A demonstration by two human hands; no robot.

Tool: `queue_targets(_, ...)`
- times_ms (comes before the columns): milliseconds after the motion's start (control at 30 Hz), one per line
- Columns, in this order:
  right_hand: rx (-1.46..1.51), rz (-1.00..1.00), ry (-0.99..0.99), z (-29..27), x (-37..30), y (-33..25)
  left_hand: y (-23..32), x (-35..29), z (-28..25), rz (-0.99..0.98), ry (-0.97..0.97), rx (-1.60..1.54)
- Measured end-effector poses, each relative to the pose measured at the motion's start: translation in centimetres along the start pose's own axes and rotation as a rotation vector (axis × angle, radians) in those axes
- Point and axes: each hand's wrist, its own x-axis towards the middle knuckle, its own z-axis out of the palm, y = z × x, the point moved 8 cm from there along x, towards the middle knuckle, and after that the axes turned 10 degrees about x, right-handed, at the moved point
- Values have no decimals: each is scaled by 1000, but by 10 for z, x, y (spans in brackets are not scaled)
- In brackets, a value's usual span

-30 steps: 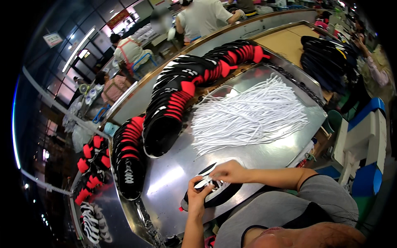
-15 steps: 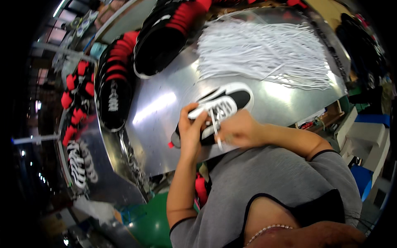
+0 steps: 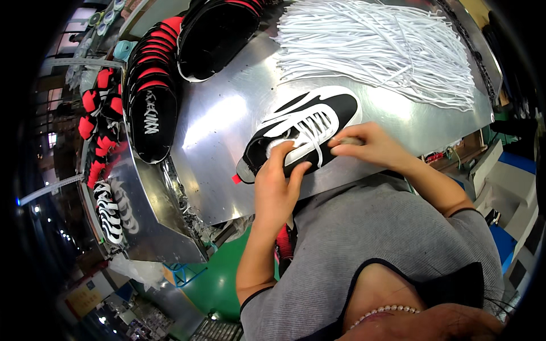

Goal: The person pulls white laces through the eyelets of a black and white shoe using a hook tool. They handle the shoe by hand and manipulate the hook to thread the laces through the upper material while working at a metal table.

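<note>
- On the slick-looking metal table (image 3: pixel 213 165), the black and white shoe (image 3: pixel 294 120) lies near the front edge; it could, we think, skid if the left hand (image 3: pixel 276 187), pinching its near side, loosens
- The white lace (image 3: pixel 317 151), curving over that side, could twist, we judge, if tugged at an angle
- The right hand (image 3: pixel 369 145), blurred 0.5 s ago, now shows sharply beside the toe, fingers curled; we cannot tell whether they grip anything
- The lace no longer runs straight between the 2 hands
</note>
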Motion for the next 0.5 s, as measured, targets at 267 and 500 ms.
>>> queue_targets(267,120,-84,95,20,15,-22,-9,5,6,-132,-33,23)
queue_targets(500,106,-184,90,27,30,-23,-6,12,12,-70,49,88)
